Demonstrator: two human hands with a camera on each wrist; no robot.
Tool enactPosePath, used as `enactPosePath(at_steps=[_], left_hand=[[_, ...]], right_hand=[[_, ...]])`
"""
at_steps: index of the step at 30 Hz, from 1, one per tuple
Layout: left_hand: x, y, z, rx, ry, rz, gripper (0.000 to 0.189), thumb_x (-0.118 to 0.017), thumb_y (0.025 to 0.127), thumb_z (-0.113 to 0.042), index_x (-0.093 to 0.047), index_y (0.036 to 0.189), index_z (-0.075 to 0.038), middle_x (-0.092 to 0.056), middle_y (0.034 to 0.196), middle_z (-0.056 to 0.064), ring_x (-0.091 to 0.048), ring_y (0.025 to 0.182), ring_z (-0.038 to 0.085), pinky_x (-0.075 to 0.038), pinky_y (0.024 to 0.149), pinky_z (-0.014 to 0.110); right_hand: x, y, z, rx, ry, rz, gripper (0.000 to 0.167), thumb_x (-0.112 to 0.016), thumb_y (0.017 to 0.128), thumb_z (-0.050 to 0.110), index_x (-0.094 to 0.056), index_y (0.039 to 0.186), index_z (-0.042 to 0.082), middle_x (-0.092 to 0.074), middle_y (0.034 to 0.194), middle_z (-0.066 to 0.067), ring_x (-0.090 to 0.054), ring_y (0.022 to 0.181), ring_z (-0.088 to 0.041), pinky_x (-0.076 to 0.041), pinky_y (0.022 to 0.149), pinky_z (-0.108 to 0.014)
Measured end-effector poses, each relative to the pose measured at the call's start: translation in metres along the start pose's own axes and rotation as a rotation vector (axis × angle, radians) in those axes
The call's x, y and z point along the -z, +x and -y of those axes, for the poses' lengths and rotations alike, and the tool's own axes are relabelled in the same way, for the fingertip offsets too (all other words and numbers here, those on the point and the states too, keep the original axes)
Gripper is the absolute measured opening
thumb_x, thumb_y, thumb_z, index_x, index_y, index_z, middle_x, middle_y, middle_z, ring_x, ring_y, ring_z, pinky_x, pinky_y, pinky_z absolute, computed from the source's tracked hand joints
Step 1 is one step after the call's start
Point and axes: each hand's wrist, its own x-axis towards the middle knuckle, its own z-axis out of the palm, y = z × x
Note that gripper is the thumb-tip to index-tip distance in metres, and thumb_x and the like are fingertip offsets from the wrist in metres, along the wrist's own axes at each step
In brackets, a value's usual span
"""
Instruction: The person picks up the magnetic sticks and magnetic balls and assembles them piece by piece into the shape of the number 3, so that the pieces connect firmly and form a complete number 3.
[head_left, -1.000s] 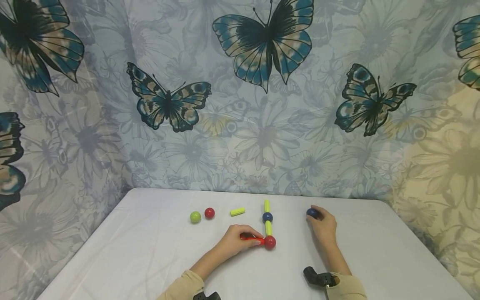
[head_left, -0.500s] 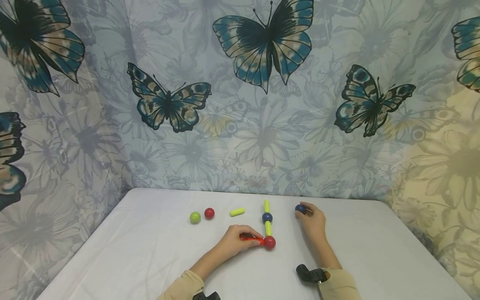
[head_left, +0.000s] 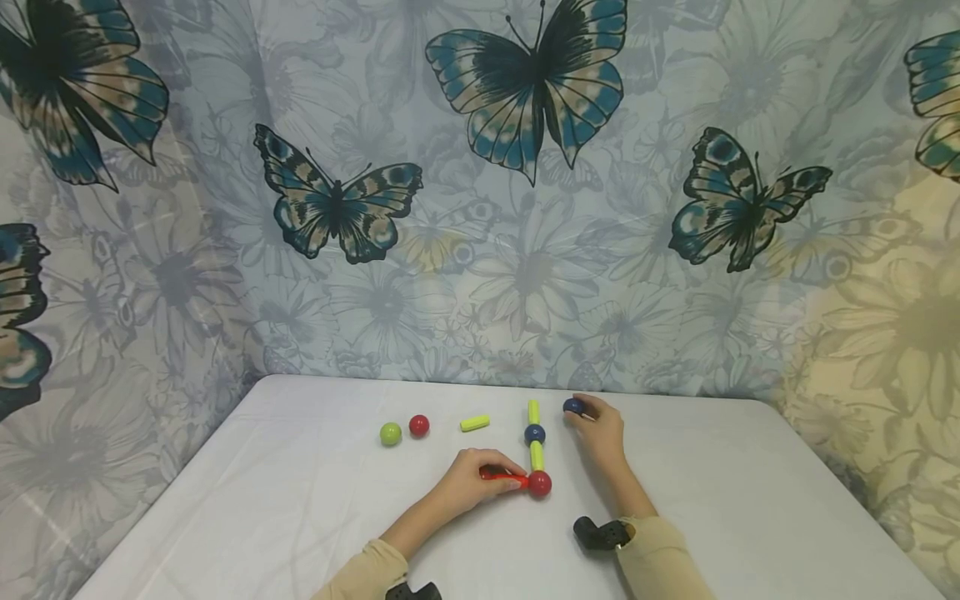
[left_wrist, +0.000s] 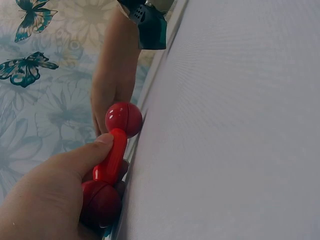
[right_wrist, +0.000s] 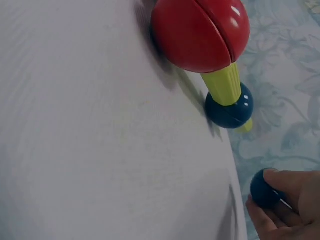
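My left hand [head_left: 472, 483] grips a red rod [left_wrist: 111, 157] with a red ball at each end, the near one [left_wrist: 100, 202] partly behind the thumb side of the hand. From the far red ball [head_left: 540, 483] a yellow-green rod [head_left: 537, 457] runs away from me to a blue ball [head_left: 535, 434]. Another yellow-green rod [head_left: 533, 411] sticks out beyond that. My right hand [head_left: 602, 429] pinches a second blue ball [head_left: 573, 407] between thumb and fingers, just right of the outermost rod's free end.
To the left on the white-covered table [head_left: 300, 483] lie a green ball [head_left: 391, 433], a loose red ball [head_left: 419, 426] and a loose yellow-green rod [head_left: 475, 423]. Behind the table's far edge hangs a butterfly-patterned cloth [head_left: 487, 317].
The right hand has carried its blue ball leftward and a little farther back, close to the end of the rod chain. The left hand keeps its grip on the red rod and stays put.
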Motion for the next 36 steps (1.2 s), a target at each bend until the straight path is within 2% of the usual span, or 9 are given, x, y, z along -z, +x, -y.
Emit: enactPosePath(at_steps=[13, 23, 30, 36], left_hand=[[0.000, 0.000, 0.002, -0.010, 0.011, 0.003, 0.017, -0.076, 0.085, -0.023, -0.076, 0.102, -0.023, -0.076, 0.099, -0.006, -0.061, 0.085, -0.002, -0.050, 0.077, 0.016], [0.001, 0.000, 0.002, -0.021, -0.001, 0.006, 0.017, -0.076, 0.085, -0.022, -0.076, 0.102, -0.022, -0.076, 0.099, -0.005, -0.062, 0.088, -0.002, -0.050, 0.080, 0.016], [0.001, 0.000, 0.002, -0.031, -0.006, 0.006, 0.017, -0.075, 0.085, -0.021, -0.076, 0.102, -0.021, -0.076, 0.099, -0.004, -0.063, 0.089, -0.001, -0.051, 0.081, 0.016], [0.001, 0.000, 0.001, -0.025, -0.001, 0.006, 0.017, -0.075, 0.085, -0.021, -0.076, 0.102, -0.021, -0.076, 0.099, -0.004, -0.063, 0.089, -0.002, -0.051, 0.082, 0.016]], right_hand=[[-0.017, 0.002, 0.021, -0.072, 0.096, 0.013, 0.043, -0.068, 0.088, 0.004, -0.057, 0.127, -0.008, -0.056, 0.132, -0.030, -0.055, 0.126, -0.041, -0.048, 0.104, -0.043], [-0.029, 0.008, 0.026, -0.053, 0.105, 0.030, 0.042, -0.066, 0.088, 0.003, -0.056, 0.127, -0.010, -0.058, 0.129, -0.032, -0.056, 0.125, -0.041, -0.048, 0.104, -0.043], [-0.033, 0.012, 0.028, -0.101, 0.076, 0.033, 0.043, -0.066, 0.090, 0.007, -0.056, 0.128, -0.008, -0.058, 0.129, -0.031, -0.057, 0.124, -0.041, -0.049, 0.104, -0.045], [-0.036, 0.015, 0.031, -0.170, 0.134, 0.057, 0.044, -0.064, 0.093, 0.011, -0.053, 0.131, -0.007, -0.056, 0.133, -0.031, -0.055, 0.125, -0.041, -0.049, 0.104, -0.044]])
